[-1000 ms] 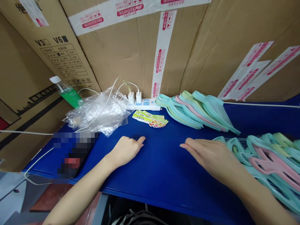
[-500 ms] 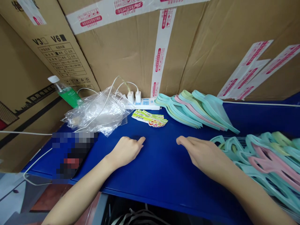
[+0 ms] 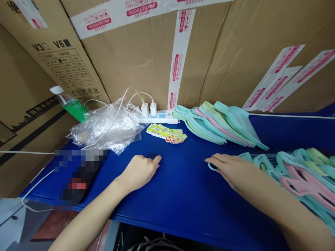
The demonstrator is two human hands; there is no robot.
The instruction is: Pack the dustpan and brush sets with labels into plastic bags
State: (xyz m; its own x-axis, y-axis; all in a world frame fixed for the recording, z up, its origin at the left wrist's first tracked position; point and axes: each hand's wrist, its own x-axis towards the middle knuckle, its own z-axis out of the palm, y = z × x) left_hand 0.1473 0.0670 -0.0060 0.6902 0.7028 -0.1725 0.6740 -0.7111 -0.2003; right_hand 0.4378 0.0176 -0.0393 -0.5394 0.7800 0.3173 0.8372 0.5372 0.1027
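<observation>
Right hand (image 3: pixel 232 170) curled over teal plastic hanger (image 3: pixel 212 166) at table's right, loop poking out; looks light, stiff, best held at loop. Left hand (image 3: pixel 138 170) rests empty, fingers together, on blue table (image 3: pixel 178 195).

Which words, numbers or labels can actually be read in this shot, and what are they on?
"V3" and "V6": printed on the cardboard box.
Spec table below them on that box: too small to read.
Red print on the white packing tape: too small to read.
Green bottle label: too blurred to read.
Printed paper strips: too small to read.
</observation>
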